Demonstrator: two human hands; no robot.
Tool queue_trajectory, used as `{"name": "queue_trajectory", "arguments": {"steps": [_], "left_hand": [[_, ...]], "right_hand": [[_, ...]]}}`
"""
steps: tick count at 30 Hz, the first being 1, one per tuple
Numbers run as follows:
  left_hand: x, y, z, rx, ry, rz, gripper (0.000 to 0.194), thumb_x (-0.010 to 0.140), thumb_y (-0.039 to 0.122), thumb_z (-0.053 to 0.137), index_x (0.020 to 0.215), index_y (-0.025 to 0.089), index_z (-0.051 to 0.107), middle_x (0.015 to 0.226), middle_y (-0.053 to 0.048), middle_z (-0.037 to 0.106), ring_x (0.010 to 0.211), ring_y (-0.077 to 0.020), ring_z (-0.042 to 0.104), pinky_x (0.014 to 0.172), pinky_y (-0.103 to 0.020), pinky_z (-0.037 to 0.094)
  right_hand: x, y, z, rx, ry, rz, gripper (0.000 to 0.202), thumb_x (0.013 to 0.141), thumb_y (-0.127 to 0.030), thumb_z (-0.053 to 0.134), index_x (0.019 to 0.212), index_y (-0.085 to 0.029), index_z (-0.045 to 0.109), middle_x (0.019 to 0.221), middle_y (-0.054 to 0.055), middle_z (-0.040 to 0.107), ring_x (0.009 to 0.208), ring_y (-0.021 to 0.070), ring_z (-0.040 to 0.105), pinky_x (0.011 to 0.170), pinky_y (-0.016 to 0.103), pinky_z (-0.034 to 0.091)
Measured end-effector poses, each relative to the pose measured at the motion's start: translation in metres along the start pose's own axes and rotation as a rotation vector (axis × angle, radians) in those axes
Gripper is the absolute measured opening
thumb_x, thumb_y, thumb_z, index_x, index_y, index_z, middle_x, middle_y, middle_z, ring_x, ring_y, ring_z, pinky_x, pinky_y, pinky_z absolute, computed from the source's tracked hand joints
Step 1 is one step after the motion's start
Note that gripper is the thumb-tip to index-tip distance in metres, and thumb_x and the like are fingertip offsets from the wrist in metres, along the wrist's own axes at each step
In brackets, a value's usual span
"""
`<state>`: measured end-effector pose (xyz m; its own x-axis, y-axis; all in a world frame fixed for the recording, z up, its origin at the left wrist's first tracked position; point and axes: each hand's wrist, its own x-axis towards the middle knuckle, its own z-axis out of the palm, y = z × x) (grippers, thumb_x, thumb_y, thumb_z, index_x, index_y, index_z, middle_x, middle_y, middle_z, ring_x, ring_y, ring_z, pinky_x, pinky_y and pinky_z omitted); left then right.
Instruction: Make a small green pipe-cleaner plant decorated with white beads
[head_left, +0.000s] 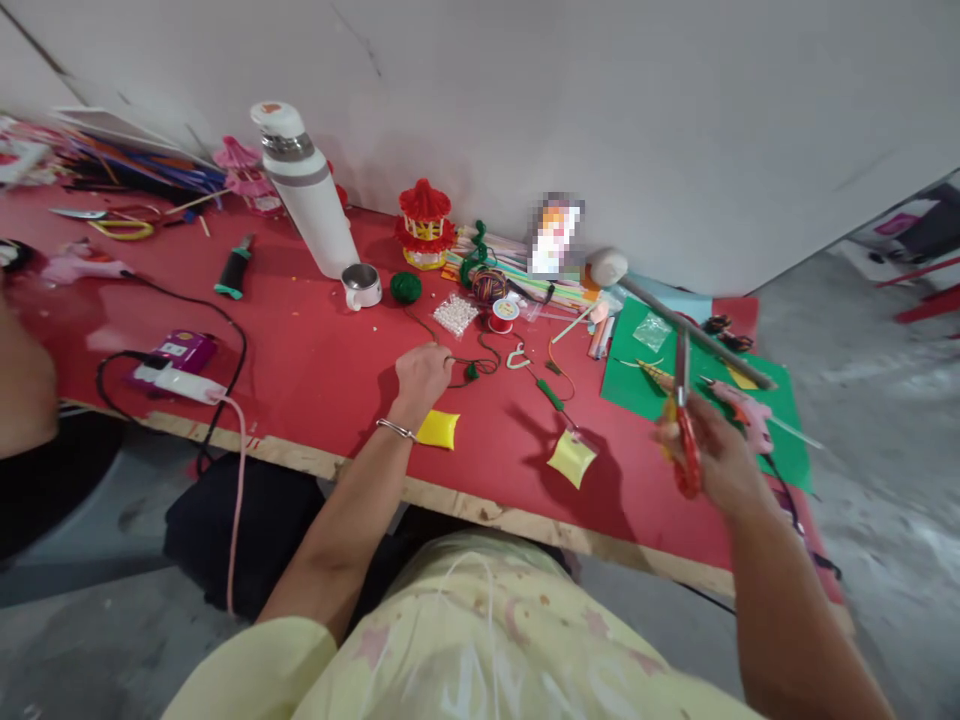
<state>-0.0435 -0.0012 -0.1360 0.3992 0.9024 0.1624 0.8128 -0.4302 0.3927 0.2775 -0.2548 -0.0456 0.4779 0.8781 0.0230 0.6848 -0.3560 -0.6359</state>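
Evidently, scissors (682,395) were gripped in the right hand (716,455) above the red surface (292,350); dark cord (466,361) was reached by the left hand (424,378), fingers curled, any pinch hidden from view.

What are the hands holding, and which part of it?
The right hand holds scissors by the red handles. Whether the left hand grips the dark cord can't be told.

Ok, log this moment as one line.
left hand at dark cord | right hand holding red-handled scissors | yellow pouch beside left wrist | white bottle standing
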Motion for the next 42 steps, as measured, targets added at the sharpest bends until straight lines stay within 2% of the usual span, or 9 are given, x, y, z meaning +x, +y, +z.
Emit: {"name": "queue_trajectory", "arguments": {"steps": [3, 5, 7, 12, 22, 28, 32, 37, 42], "left_hand": [[0.0, 0.001, -0.003, -0.014, 0.032, -0.012, 0.021, 0.096, 0.03, 0.057, 0.1, 0.022, 0.076, 0.098, -0.013, 0.074, 0.091, -0.027, 0.065, 0.076, -0.036, 0.038], [0.001, 0.001, -0.004, -0.054, 0.036, -0.032, 0.022, 0.096, 0.031, 0.056, 0.097, 0.022, 0.077, 0.097, -0.013, 0.074, 0.09, -0.0267, 0.065, 0.075, -0.036, 0.038], [0.003, 0.001, -0.005, -0.129, 0.037, -0.039, 0.023, 0.096, 0.033, 0.057, 0.095, 0.022, 0.077, 0.097, -0.012, 0.074, 0.089, -0.0257, 0.064, 0.074, -0.035, 0.039], [0.008, -0.001, 0.001, -0.395, 0.022, -0.013, 0.02, 0.092, 0.031, 0.061, 0.094, 0.022, 0.079, 0.096, -0.009, 0.076, 0.09, -0.0221, 0.066, 0.082, -0.032, 0.045], [0.014, 0.002, 0.011, -0.853, -0.011, -0.226, 0.018, 0.077, 0.031, 0.07, 0.081, 0.016, 0.078, 0.072, -0.003, 0.073, 0.065, -0.0148, 0.061, 0.063, -0.024, 0.044], [0.013, 0.001, 0.011, -0.831, -0.046, -0.23, 0.028, 0.081, 0.04, 0.068, 0.078, 0.015, 0.079, 0.068, -0.002, 0.07, 0.064, -0.0141, 0.059, 0.061, -0.025, 0.04], [0.013, 0.004, 0.01, -0.852, -0.056, -0.213, 0.019, 0.078, 0.034, 0.071, 0.078, 0.016, 0.078, 0.071, -0.002, 0.073, 0.066, -0.0141, 0.062, 0.061, -0.024, 0.042], [0.011, 0.018, 0.011, -1.175, -0.248, -0.425, 0.02, 0.08, 0.03, 0.068, 0.092, 0.014, 0.07, 0.053, 0.001, 0.062, 0.038, -0.0095, 0.049, 0.041, -0.021, 0.03], [0.01, 0.028, 0.012, -1.467, -0.242, -0.498, 0.048, 0.067, 0.014, 0.07, 0.113, 0.018, 0.056, 0.079, 0.0, 0.071, 0.047, -0.0111, 0.062, 0.036, -0.018, 0.029]], "right_hand": [[-0.005, -0.059, 0.045, 0.817, -0.523, 0.157, 0.085, 0.084, -0.089, 0.035, 0.139, -0.026, 0.052, 0.086, 0.007, 0.063, 0.074, 0.025, 0.068, 0.061, 0.04, 0.058], [-0.004, -0.09, 0.083, 1.003, -0.785, 0.338, 0.077, 0.083, -0.087, 0.045, 0.129, -0.027, 0.055, 0.079, 0.001, 0.058, 0.065, 0.0195, 0.065, 0.056, 0.035, 0.057], [0.0, -0.109, 0.116, 1.03, -0.906, 0.472, 0.066, 0.083, -0.084, 0.052, 0.112, -0.025, 0.058, 0.073, -0.003, 0.053, 0.054, 0.0137, 0.056, 0.049, 0.029, 0.053], [0.019, -0.121, 0.151, 0.978, -0.936, 0.667, 0.064, 0.082, -0.087, 0.049, 0.081, -0.023, 0.044, 0.061, -0.005, 0.049, 0.043, 0.0098, 0.043, 0.038, 0.022, 0.04], [0.04, -0.123, 0.163, 1.072, -0.993, 0.743, 0.059, 0.091, -0.082, 0.038, 0.086, -0.024, 0.043, 0.059, -0.005, 0.047, 0.042, 0.0103, 0.043, 0.039, 0.021, 0.038], [0.045, -0.121, 0.164, 1.101, -1.001, 0.714, 0.058, 0.092, -0.081, 0.037, 0.09, -0.024, 0.044, 0.06, -0.005, 0.047, 0.043, 0.0102, 0.044, 0.039, 0.02, 0.039], [0.045, -0.12, 0.162, 1.084, -1.005, 0.693, 0.061, 0.091, -0.084, 0.035, 0.094, -0.024, 0.047, 0.061, -0.006, 0.046, 0.043, 0.0087, 0.04, 0.038, 0.019, 0.036], [0.046, -0.116, 0.161, 1.113, -1.014, 0.658, 0.062, 0.089, -0.084, 0.038, 0.092, -0.023, 0.046, 0.062, -0.005, 0.045, 0.044, 0.0084, 0.04, 0.039, 0.02, 0.036], [0.047, -0.113, 0.16, 1.138, -1.011, 0.611, 0.063, 0.086, -0.087, 0.043, 0.088, -0.024, 0.044, 0.061, -0.005, 0.045, 0.045, 0.0086, 0.037, 0.039, 0.02, 0.034]]}}
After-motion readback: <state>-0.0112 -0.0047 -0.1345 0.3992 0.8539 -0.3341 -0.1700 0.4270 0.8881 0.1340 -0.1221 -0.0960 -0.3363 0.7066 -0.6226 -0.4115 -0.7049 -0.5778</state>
